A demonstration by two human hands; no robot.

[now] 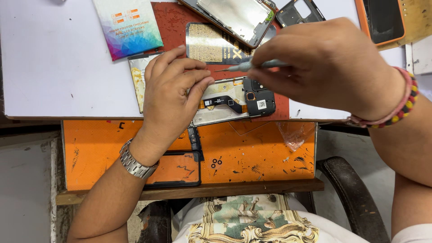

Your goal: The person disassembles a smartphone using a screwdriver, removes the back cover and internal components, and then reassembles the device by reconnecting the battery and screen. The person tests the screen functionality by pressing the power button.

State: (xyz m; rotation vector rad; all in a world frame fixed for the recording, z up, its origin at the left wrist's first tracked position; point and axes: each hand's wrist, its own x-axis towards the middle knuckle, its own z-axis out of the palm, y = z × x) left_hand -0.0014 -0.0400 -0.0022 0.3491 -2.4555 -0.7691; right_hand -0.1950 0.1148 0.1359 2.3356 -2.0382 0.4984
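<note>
An opened phone (234,101) lies back-off on the red mat (173,22), showing a black flex cable, a silver plate and a black camera board at its right end. My left hand (171,96) rests on the phone's left part, fingers curled and pressing it down. My right hand (330,63) is closed around a thin grey screwdriver (252,66), its tip pointing left just above the phone's top edge.
A colourful printed package (128,27) lies at the back left. A gold-patterned black card (211,42), another phone frame (236,18) and a black back cover (297,12) sit behind. On the orange drawer front (252,157) lie a black frame (180,168), small rings (216,162) and clear film (294,135).
</note>
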